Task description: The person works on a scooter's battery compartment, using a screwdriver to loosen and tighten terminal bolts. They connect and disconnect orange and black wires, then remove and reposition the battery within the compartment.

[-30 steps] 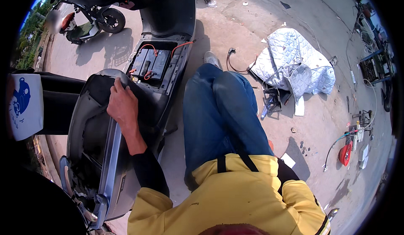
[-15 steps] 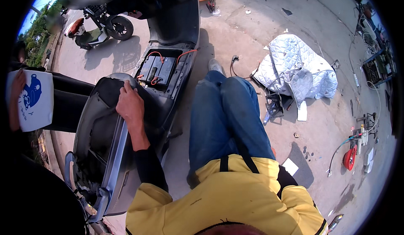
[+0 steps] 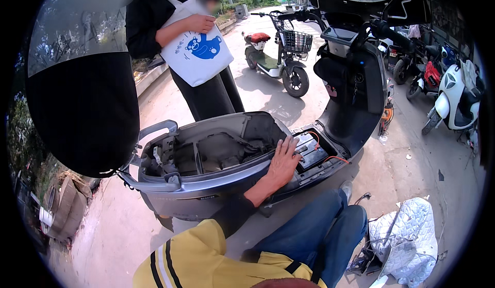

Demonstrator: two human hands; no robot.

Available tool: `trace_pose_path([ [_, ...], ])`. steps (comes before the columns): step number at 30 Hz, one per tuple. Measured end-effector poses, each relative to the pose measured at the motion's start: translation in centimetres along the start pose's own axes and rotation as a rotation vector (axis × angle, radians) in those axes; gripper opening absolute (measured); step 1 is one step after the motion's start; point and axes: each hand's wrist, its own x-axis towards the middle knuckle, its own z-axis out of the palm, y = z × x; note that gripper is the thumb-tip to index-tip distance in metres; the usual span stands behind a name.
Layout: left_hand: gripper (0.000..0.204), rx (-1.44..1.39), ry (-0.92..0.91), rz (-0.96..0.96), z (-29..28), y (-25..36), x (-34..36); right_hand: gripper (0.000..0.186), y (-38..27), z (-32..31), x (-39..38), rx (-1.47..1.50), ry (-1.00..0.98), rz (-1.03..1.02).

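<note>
My left hand (image 3: 283,160) lies on the front rim of a grey electric scooter's (image 3: 206,201) open under-seat body. Its fingers are stretched out against the edge, with nothing held in them. Just ahead of the fingertips, a dark battery (image 3: 311,153) with orange wires sits in the uncovered footboard recess. The hollow under-seat bay (image 3: 219,151) shows bare inner plastic. A large black panel (image 3: 82,113), which looks like the raised seat, stands at the scooter's rear. My right hand is out of sight.
Across the scooter stands a person holding a white tote bag (image 3: 198,48) with a blue bear. Behind is a parked scooter with a basket (image 3: 297,41). A silver quilted cover (image 3: 412,241) lies on the ground at lower right. More scooters (image 3: 454,97) line the right side.
My view has swung up and leftward, bringing the person, the raised black panel and the street into sight. My left hand stays at the rim, its fingers now flatter.
</note>
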Motion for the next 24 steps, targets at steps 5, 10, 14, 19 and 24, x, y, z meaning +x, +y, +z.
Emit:
trace_pose_path([
  [5, 0.027, -0.360, -0.502, 0.058, -2.1, 7.6, -6.4, 0.035, -0.1, -0.8, 0.2, -0.014, -0.006, 0.001],
  [10, 0.025, -0.497, -0.681, 0.088, 2.0, 10.4, -9.8, 0.035, 1.9, -0.8, -0.3, -0.007, -0.006, 0.020],
  [14, 0.022, -0.593, -0.580, 0.104, 3.6, 10.6, -10.7, 0.035, 4.7, -0.4, -1.6, 0.023, -0.005, 0.019],
  [19, 0.021, -0.999, -1.008, -0.098, 0.6, 9.7, -9.1, 0.035, 8.6, 0.2, -3.8, 0.061, -0.023, 0.039],
  [24, 0.016, -0.874, -1.203, 0.184, -4.8, 9.3, -12.8, 0.035, 11.1, 0.3, -6.5, 0.110, -0.047, 0.074],
])
